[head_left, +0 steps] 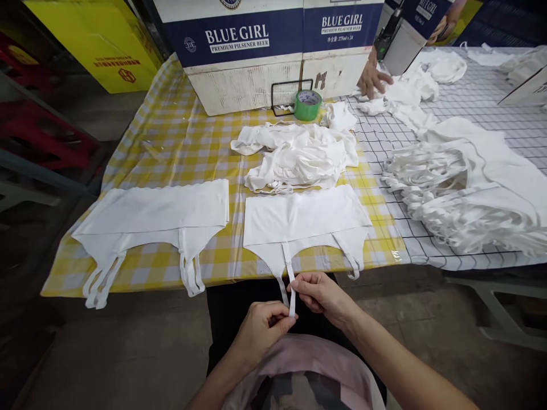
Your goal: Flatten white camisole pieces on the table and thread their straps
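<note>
A white strapped garment lies flat near the table's front edge, its straps toward me. One of its straps is drawn over the edge above my lap. Low on that strap, my left hand pinches the looped end between thumb and fingers. Slightly higher, my right hand is closed on the same strap. The garment's other strap hangs loose at its right side. To the left, a second white garment is spread flat, with its straps hanging over the edge.
Crumpled white garments lie behind the work, near a green tape roll and a black wire stand. A Blue Girl carton stands at the back. On the right sits a large garment pile; another person's hand rests beyond it.
</note>
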`<action>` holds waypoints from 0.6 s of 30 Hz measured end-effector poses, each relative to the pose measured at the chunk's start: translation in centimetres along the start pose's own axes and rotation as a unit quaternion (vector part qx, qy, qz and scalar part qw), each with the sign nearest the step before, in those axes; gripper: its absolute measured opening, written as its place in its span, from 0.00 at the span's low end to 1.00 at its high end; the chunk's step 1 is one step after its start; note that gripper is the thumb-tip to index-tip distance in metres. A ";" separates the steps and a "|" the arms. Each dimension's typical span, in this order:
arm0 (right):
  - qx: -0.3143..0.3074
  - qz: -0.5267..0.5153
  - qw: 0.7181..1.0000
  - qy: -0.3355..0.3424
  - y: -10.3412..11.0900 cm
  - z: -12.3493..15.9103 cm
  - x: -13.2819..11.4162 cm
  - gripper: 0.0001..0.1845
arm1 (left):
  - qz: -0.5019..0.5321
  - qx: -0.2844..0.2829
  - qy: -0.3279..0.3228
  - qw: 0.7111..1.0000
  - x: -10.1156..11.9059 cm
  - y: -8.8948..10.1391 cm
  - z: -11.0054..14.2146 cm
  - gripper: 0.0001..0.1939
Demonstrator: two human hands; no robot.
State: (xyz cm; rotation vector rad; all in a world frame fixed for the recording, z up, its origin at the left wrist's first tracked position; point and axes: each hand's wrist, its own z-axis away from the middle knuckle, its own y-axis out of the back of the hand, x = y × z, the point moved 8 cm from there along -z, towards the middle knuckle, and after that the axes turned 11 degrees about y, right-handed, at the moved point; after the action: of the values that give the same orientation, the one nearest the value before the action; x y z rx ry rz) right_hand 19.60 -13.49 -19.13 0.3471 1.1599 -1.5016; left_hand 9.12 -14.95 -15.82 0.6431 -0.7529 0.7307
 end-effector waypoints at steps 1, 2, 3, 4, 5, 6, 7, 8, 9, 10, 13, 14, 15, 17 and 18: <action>0.002 -0.001 1.000 0.000 0.0 0.0 0.0 0.15 | 0.011 -0.005 0.009 1.000 -0.1 0.0 0.0 0.14; 0.005 -0.001 1.000 0.002 0.0 -0.1 0.0 0.14 | 0.022 -0.010 0.016 1.000 -0.2 0.0 0.1 0.14; 0.009 0.000 1.000 0.005 0.0 -0.1 0.0 0.15 | 0.034 -0.016 0.023 0.999 -0.3 0.0 0.1 0.14; 0.013 0.002 1.000 0.007 0.1 -0.1 0.1 0.15 | 0.046 -0.022 0.031 0.998 -0.5 -0.1 0.2 0.14; 0.016 0.003 1.000 0.010 0.1 -0.2 0.1 0.15 | 0.056 -0.028 0.038 0.997 -0.6 -0.1 0.2 0.15; 0.019 0.004 1.000 0.013 0.1 -0.2 0.1 0.16 | 0.063 -0.032 0.043 0.997 -0.8 -0.2 0.3 0.15; 0.022 0.005 1.000 0.018 0.1 -0.2 0.1 0.17 | 0.067 -0.035 0.046 0.996 -0.9 -0.2 0.3 0.16; 0.027 0.007 0.999 0.024 0.1 -0.2 0.0 0.17 | 0.068 -0.034 0.046 0.996 -0.9 -0.2 0.3 0.17; 0.034 0.010 0.999 0.031 0.2 -0.2 0.0 0.18 | 0.068 -0.033 0.044 0.996 -0.9 -0.1 0.4 0.17; 0.043 0.014 0.998 0.038 0.2 -0.2 -0.1 0.18 | 0.068 -0.030 0.042 0.996 -0.9 -0.1 0.4 0.17; 0.068 0.025 0.996 0.052 0.2 -0.1 -0.2 0.19 | 0.075 -0.027 0.040 0.996 -1.0 0.1 0.5 0.18; 0.074 0.026 0.995 0.055 0.2 -0.1 -0.2 0.19 | 0.078 -0.026 0.039 0.996 -0.9 0.1 0.6 0.18; 0.078 0.026 0.995 0.057 0.2 -0.1 -0.2 0.19 | 0.080 -0.025 0.039 0.996 -1.0 0.2 0.6 0.18; 0.081 0.025 0.995 0.058 0.1 -0.1 -0.3 0.19 | 0.085 -0.025 0.041 0.995 -1.0 0.3 0.6 0.18; 0.081 0.024 0.995 0.058 0.0 0.0 -0.3 0.19 | 0.088 -0.026 0.043 0.995 -1.0 0.3 0.6 0.18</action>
State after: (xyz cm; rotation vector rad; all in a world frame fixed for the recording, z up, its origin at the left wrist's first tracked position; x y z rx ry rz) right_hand 19.73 -13.27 -18.90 0.5753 1.1150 -1.5535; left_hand 8.16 -15.56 -16.22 0.5001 -0.7530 0.8914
